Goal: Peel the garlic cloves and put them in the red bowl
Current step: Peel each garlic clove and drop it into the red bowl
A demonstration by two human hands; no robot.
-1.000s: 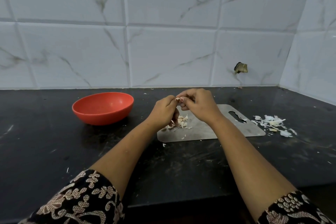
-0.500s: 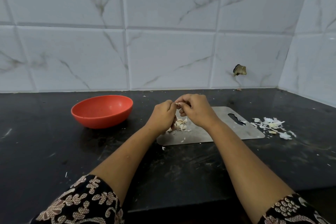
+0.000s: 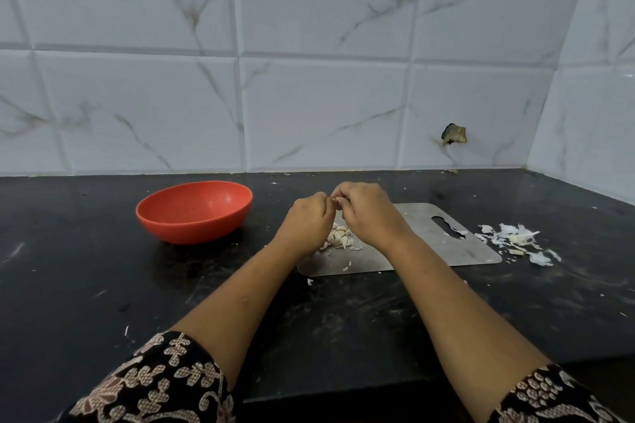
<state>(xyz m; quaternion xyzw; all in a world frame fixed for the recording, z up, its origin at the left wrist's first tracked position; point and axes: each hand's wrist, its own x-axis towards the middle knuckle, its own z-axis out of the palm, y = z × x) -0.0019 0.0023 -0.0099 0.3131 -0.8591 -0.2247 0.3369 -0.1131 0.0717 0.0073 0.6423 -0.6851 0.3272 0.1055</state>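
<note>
Barely any shift: left hand (image 3: 307, 221) and right hand (image 3: 369, 211) stay pinched on one small garlic clove (image 3: 336, 200) at frame centre, above the flat metal board (image 3: 429, 245); its long axis is hidden. Smooth round red bowl (image 3: 192, 227) sits centre-left.

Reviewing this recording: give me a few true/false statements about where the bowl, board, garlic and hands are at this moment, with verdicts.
1. The red bowl stands left of the cutting board. True.
2. Peeled cloves lie in the red bowl. False: no cloves show in the part of its inside that can be seen.
3. The left hand and right hand both pinch one garlic clove above the board. True.
4. The peel scraps are piled on the cutting board. False: they lie on the black counter, just right of the board.
5. A heap of cloves lies on the board below the hands. True.
</note>
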